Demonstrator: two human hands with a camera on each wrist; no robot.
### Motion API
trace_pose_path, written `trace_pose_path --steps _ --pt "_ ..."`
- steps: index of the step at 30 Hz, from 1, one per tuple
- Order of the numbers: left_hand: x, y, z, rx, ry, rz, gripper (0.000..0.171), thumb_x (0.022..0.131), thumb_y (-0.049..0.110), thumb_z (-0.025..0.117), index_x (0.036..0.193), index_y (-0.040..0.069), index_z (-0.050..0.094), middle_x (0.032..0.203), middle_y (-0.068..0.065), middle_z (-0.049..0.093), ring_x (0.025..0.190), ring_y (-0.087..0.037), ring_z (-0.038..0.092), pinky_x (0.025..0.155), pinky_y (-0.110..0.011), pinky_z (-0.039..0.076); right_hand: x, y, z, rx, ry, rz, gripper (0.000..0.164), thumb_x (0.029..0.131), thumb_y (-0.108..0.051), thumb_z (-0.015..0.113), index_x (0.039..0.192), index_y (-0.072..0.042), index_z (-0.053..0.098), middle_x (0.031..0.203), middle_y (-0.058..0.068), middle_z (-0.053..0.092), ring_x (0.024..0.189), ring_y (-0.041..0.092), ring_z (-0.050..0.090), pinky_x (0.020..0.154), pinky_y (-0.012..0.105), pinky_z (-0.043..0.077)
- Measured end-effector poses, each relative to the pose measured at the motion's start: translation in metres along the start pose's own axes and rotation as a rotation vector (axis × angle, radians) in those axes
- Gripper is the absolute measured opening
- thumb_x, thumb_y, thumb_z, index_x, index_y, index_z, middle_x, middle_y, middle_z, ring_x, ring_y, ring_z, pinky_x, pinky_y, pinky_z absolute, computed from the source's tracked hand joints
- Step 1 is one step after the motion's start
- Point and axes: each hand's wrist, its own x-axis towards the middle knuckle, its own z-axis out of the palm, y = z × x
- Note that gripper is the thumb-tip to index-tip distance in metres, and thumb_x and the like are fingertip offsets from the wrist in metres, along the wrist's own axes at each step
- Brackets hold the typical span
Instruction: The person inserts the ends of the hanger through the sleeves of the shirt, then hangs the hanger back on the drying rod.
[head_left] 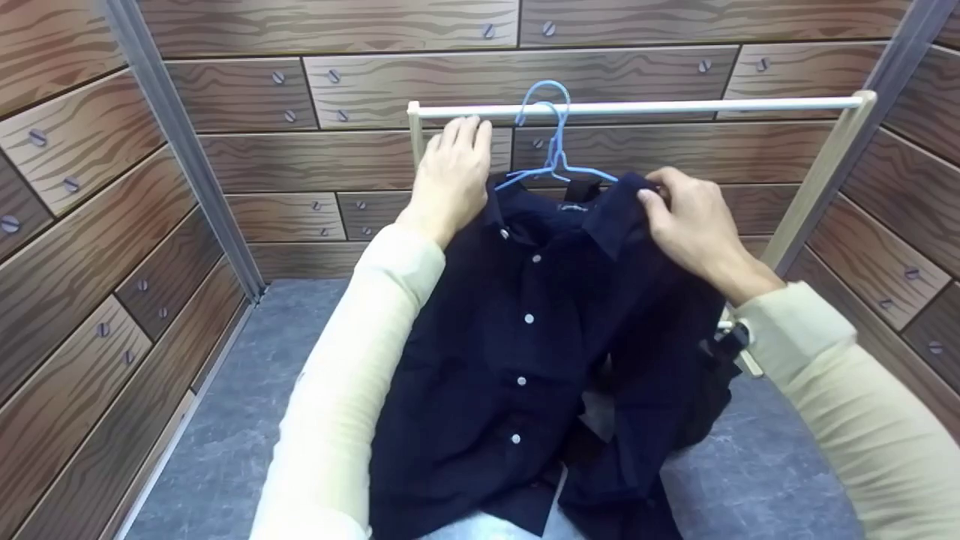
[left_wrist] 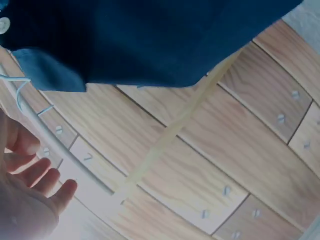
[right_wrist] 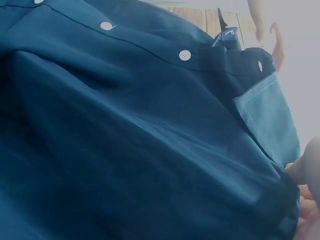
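Observation:
A dark navy button-up shirt (head_left: 465, 337) with white buttons hangs in front of the rack. Two blue hangers (head_left: 556, 150) rise behind its collar, their hooks up at the rail. My right hand (head_left: 694, 221) pinches the shirt at the shoulder beside the collar, thumb in front. In the right wrist view, that hand (right_wrist: 310, 200) is partly cut off at the edge. My left hand (head_left: 454, 172) is raised beside the other shoulder, its fingers pointing up toward the rail. The left wrist view shows the left hand (left_wrist: 30, 190) with loosely bent fingers, apart from the shirt (left_wrist: 135, 45).
A white rail (head_left: 712, 107) runs across the back on wooden posts (head_left: 814, 187). Black cloth (head_left: 705, 412) shows behind the shirt at lower right. Wood-patterned walls (head_left: 285, 161) enclose the space on three sides, above a grey floor (head_left: 225, 450).

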Motion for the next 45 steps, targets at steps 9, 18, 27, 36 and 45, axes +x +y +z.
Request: trace_pose_path --steps 9,18,27,36,45 --pt "0.025 0.004 0.002 0.048 -0.195 -0.137 0.082 0.09 0.018 0.063 0.158 0.008 0.018 0.166 -0.011 0.016 0.154 -0.027 0.014 0.122 -0.053 0.02 0.021 -0.01 -0.003 -0.07 -0.071 0.147 0.031 0.097 -0.021 0.054 0.115 0.0 0.066 0.105 0.024 0.07 0.098 0.043 0.064 0.082 0.058 0.047" --pt "0.029 0.001 0.01 0.006 -0.263 -0.212 0.087 0.09 0.022 0.065 0.159 0.01 0.013 0.167 -0.009 0.01 0.155 -0.026 0.01 0.121 -0.056 0.02 0.03 -0.01 0.002 -0.124 -0.089 0.199 0.031 0.097 -0.021 0.053 0.114 0.0 0.066 0.111 0.026 0.069 0.105 0.051 0.062 0.085 0.063 0.046" --pt "0.026 0.002 0.01 0.003 -0.252 -0.219 0.086 0.091 0.021 0.064 0.159 0.01 0.013 0.168 -0.009 0.009 0.155 -0.026 0.01 0.121 -0.055 0.022 0.028 -0.009 0.024 -0.16 -0.175 0.23 0.031 0.098 -0.023 0.05 0.116 0.0 0.062 0.118 0.029 0.066 0.108 0.053 0.06 0.084 0.064 0.046" --pt "0.025 0.004 0.013 -0.028 -0.235 -0.212 0.083 0.09 0.016 0.059 0.159 0.011 0.013 0.168 -0.007 0.009 0.155 -0.025 0.009 0.121 -0.057 0.021 0.012 0.012 0.039 -0.207 -0.298 0.239 0.031 0.101 -0.026 0.048 0.112 0.001 0.057 0.115 0.034 0.063 0.105 0.055 0.059 0.081 0.064 0.045" --pt "0.023 0.0 0.014 -0.022 -0.238 -0.19 0.084 0.089 0.015 0.058 0.159 0.011 0.012 0.168 -0.008 0.007 0.156 -0.025 0.008 0.123 -0.055 0.012 0.001 0.019 0.039 -0.223 -0.318 0.206 0.038 0.102 -0.029 0.045 0.123 0.002 0.056 0.121 0.029 0.06 0.112 0.051 0.056 0.088 0.065 0.044"
